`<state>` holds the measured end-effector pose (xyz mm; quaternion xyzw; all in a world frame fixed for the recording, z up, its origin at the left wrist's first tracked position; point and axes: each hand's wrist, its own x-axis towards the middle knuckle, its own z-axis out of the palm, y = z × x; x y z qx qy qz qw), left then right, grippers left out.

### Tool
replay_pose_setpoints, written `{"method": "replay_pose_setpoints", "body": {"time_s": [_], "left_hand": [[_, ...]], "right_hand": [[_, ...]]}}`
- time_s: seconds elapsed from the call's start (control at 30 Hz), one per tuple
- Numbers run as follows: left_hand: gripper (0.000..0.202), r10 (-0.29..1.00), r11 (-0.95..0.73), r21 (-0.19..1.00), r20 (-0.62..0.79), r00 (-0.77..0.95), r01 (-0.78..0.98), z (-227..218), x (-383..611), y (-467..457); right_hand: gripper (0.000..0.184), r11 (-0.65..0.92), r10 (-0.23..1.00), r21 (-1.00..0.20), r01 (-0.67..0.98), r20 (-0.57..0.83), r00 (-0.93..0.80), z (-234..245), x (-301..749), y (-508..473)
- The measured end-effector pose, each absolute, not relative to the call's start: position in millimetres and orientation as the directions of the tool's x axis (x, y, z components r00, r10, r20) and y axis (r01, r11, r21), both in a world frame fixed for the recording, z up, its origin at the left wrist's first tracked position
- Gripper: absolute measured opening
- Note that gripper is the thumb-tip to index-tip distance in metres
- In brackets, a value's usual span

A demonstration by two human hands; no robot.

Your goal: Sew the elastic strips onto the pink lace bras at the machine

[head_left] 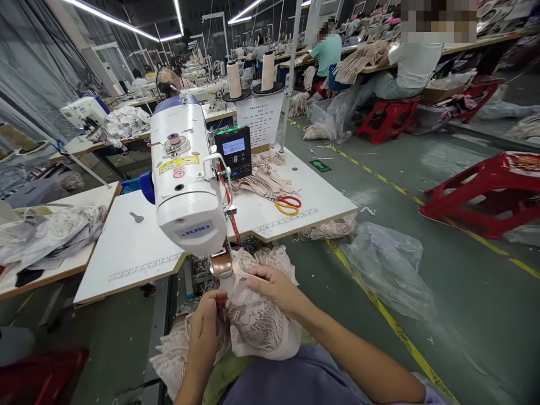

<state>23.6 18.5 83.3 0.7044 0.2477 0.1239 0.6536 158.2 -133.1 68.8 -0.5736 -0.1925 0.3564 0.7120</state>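
A pale pink lace bra [259, 320] hangs in front of the sewing machine [185, 185], just below its needle area. My right hand [274, 287] pinches the bra's upper edge near a strap, thumb and fingers closed on it. Lower and to the left, my left hand [206, 318] has its fingertips closed on the bra's middle part. More lace fabric spreads under the left forearm and over my lap. The stitching spot is partly hidden by the machine head.
Scissors with red and yellow handles [288, 205] lie on the white table [324, 197], beside a heap of beige straps [265, 177]. A control panel [233, 152] stands behind. Red stools [485, 194] and a plastic bag [386, 264] are on the floor to the right. Co-workers sit farther back.
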Motion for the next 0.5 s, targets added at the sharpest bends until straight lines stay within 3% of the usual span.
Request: {"method": "replay_pose_setpoints", "body": {"time_s": [0.13,0.23,0.3,0.37,0.43,0.5], "left_hand": [[0.056,0.286,0.159,0.954,-0.292,0.913,0.255,91,27,12],[0.053,0.140,0.404,0.870,-0.363,0.921,0.281,109,30,12],[0.037,0.190,0.485,0.850,-0.333,0.924,0.206,122,24,23],[0.026,0.314,0.489,0.870,-0.247,0.917,0.067,133,13,51],[0.023,0.479,0.372,0.926,-0.130,0.868,-0.066,143,-2,91],[0.020,0.638,0.148,0.969,0.059,0.768,-0.197,157,-17,135]], "right_hand": [[0.030,0.059,0.768,-0.961,-0.270,-0.129,0.627,77,134,-139],[0.026,0.021,0.800,-1.000,0.006,0.021,0.600,79,113,-139],[0.026,-0.044,0.810,-0.941,0.336,0.164,0.563,73,100,-141],[0.023,-0.102,0.829,-0.791,0.603,0.268,0.491,63,89,-145],[0.020,-0.114,0.843,-0.673,0.730,0.323,0.430,49,79,-151],[0.019,-0.118,0.842,-0.624,0.773,0.350,0.411,36,71,-156]]}}
